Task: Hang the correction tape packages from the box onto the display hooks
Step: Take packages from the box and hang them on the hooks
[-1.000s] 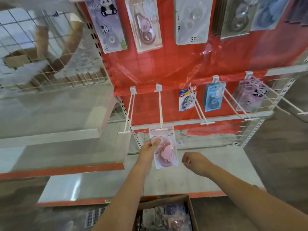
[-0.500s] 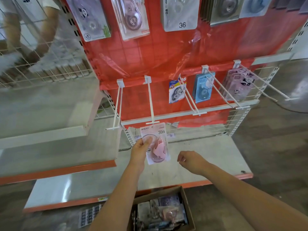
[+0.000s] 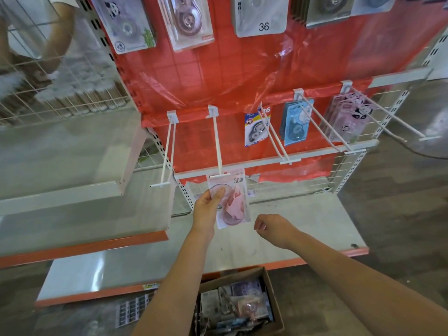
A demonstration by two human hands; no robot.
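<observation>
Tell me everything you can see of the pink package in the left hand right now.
The pink correction tape package is a flat card printed "30m" at its top right, with a clear plastic blister over a pink dispenser with a round wheel. It hangs roughly upright, slightly tilted, with its top edge at the front tip of the second white hook from the left. The left hand grips its left edge, thumb across the blister. The right hand is beside it, not touching.

2 hands (image 3: pixel 204 209), 1 pink pkg (image 3: pixel 232 200) held, 5 lower hooks (image 3: pixel 217 141), 1 box (image 3: pixel 271 282), 5 top pkgs (image 3: pixel 260 15).
</observation>
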